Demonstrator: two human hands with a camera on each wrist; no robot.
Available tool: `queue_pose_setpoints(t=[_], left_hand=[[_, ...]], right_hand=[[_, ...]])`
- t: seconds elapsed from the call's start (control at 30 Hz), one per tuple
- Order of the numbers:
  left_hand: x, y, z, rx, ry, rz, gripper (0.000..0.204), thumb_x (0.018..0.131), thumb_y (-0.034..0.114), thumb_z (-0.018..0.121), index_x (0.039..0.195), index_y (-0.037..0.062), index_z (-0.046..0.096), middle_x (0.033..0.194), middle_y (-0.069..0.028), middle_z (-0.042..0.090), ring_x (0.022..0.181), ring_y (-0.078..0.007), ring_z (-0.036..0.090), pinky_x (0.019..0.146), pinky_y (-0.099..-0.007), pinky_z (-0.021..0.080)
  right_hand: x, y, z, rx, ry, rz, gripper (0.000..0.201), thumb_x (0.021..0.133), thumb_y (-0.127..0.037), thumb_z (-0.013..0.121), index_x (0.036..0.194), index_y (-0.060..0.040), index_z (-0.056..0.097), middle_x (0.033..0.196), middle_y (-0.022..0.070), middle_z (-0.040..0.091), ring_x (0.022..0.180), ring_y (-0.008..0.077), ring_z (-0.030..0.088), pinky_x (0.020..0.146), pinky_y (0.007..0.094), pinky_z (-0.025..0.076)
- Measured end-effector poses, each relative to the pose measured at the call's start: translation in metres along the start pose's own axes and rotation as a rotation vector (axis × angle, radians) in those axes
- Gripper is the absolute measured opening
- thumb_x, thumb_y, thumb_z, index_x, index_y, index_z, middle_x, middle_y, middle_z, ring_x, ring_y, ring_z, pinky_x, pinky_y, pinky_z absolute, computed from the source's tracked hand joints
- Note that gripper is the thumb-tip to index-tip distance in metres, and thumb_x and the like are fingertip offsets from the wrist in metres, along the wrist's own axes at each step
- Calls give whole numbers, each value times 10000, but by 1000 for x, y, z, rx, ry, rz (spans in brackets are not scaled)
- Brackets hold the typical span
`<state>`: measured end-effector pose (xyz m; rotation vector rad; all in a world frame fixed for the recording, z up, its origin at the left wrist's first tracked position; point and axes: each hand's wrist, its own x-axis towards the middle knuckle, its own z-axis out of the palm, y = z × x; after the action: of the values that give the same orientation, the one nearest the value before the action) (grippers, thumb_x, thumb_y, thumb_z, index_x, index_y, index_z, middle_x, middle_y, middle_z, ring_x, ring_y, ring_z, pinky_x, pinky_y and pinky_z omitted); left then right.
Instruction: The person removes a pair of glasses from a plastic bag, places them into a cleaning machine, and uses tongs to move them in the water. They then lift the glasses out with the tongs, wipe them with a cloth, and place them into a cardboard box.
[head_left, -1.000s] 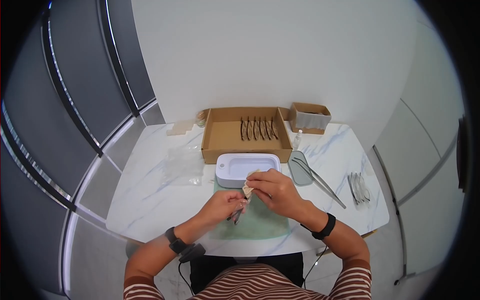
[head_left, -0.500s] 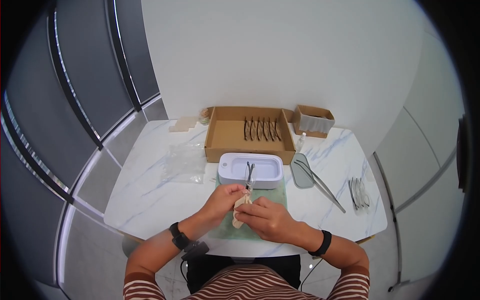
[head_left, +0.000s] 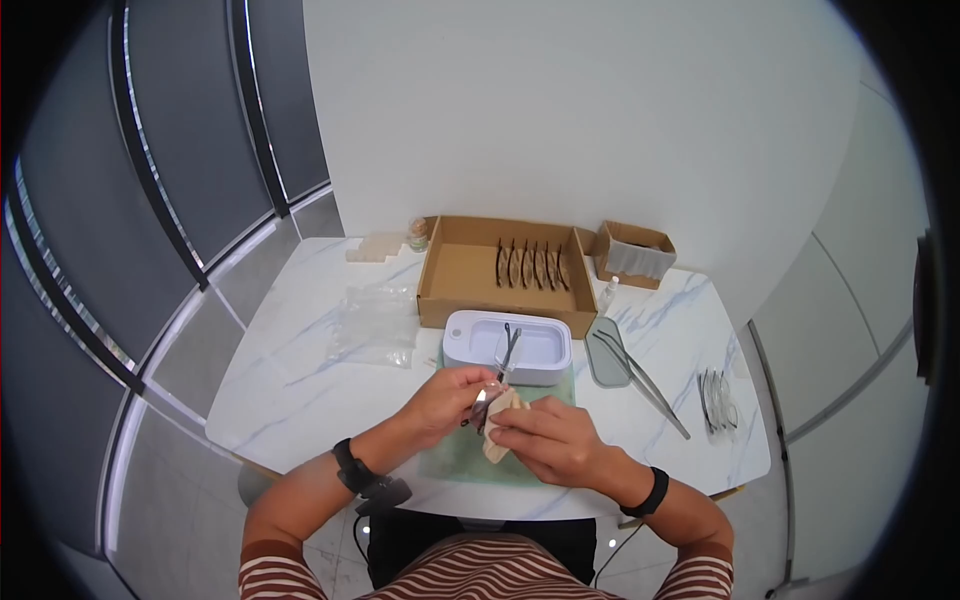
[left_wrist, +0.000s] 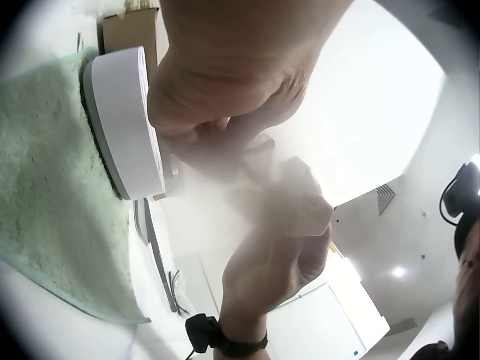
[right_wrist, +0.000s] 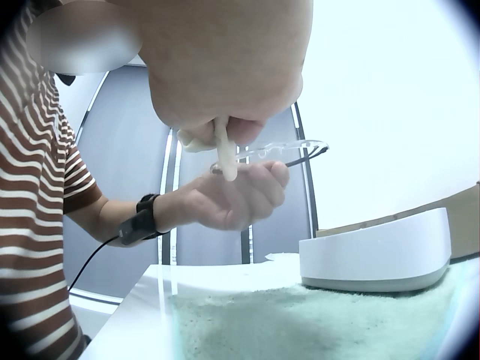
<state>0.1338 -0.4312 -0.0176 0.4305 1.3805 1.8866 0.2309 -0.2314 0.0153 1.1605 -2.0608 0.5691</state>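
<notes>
In the head view my left hand holds a pair of eyeglasses near the lenses. The dark temple tips point away from me, over the white ultrasonic cleaner. My right hand pinches a folded beige cloth against the lens area, which it partly hides. From the right wrist view, the cloth hangs between the right fingers, close to the left hand. The left wrist view is hazy around the cloth. Under the hands and the cleaner lies a green towel.
Behind the cleaner, a cardboard tray holds several eyeglasses in a row. A grey lid with long tweezers across it lies to the right, near more eyeglasses. Clear plastic bags lie left; a small spray bottle stands right.
The eyeglasses have turned: their temples pointed towards me and now point away, over the cleaner. The right hand has drawn the cloth nearer to me, then slightly right.
</notes>
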Motion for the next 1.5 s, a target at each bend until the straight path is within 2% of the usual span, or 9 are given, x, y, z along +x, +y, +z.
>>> queue_pose_setpoints(t=[0.1, 0.37, 0.5, 0.63, 0.9, 1.03, 1.1, 1.2, 1.5], left_hand=[[1, 14, -15, 128, 49, 66, 176, 1016, 221, 623, 1018, 55, 680, 850, 10, 666, 673, -53, 565, 598, -213, 433], [8, 59, -34, 274, 334, 140, 175, 998, 198, 630, 975, 36, 691, 805, -11, 688, 607, -70, 572, 542, -214, 429], [20, 77, -37, 442, 429, 155, 196, 990, 206, 640, 990, 18, 696, 759, -6, 666, 569, -72, 555, 525, -217, 428], [48, 104, -40, 628, 422, 184, 156, 955, 137, 634, 929, -7, 688, 710, -21, 620, 568, -82, 556, 506, -248, 457], [152, 135, -68, 695, 475, 152, 153, 924, 118, 643, 868, -15, 694, 698, -40, 626, 563, -117, 579, 511, -272, 505], [222, 128, -101, 1045, 508, -52, 215, 901, 123, 666, 754, -22, 726, 684, -103, 699, 581, -178, 689, 542, -312, 573], [252, 119, -113, 1168, 496, -213, 201, 866, 105, 670, 719, -8, 748, 681, -126, 729, 610, -209, 737, 581, -327, 594], [283, 102, -122, 1237, 488, -287, 166, 844, 83, 669, 726, 1, 753, 687, -130, 731, 624, -216, 745, 605, -333, 598], [335, 68, -142, 1353, 413, -473, 228, 915, 68, 605, 759, -1, 756, 727, -117, 751, 636, -212, 743, 625, -355, 604]], right_hand=[[-3, 6, -8, 37, -17, 119, 338, 727, -2, 745, 1061, -48, 728, 1151, 55, 686, 759, 221, 611, 663, 305, 534], [-39, 19, -4, 140, -569, 431, 297, 834, -63, 701, 1128, -93, 727, 1213, 94, 685, 949, 316, 693, 764, 393, 583], [-14, 34, -25, 208, -331, 425, 284, 877, -90, 681, 1158, -76, 715, 1166, 109, 706, 910, 309, 697, 748, 368, 580], [43, 71, -50, 445, -335, 840, 324, 1001, -159, 623, 1294, -21, 648, 1166, 96, 709, 978, 167, 689, 814, 299, 560], [108, 169, -24, 534, -218, 1105, 371, 998, -153, 537, 1307, 37, 616, 1153, 96, 689, 976, 141, 651, 817, 303, 548], [88, 230, 11, 525, -387, 1141, 334, 989, -183, 555, 1235, 21, 654, 1029, 61, 708, 895, 133, 647, 776, 304, 549], [83, 249, 22, 367, -684, 980, 284, 976, -201, 578, 1141, 2, 690, 940, 37, 708, 859, 130, 653, 754, 308, 552], [77, 261, 30, 328, -740, 896, 264, 968, -218, 592, 1080, -7, 704, 926, 35, 704, 853, 125, 652, 750, 305, 552], [60, 290, 19, 563, -506, 1188, 225, 953, -190, 629, 1077, -16, 700, 863, 3, 672, 792, 93, 609, 673, 276, 513]])
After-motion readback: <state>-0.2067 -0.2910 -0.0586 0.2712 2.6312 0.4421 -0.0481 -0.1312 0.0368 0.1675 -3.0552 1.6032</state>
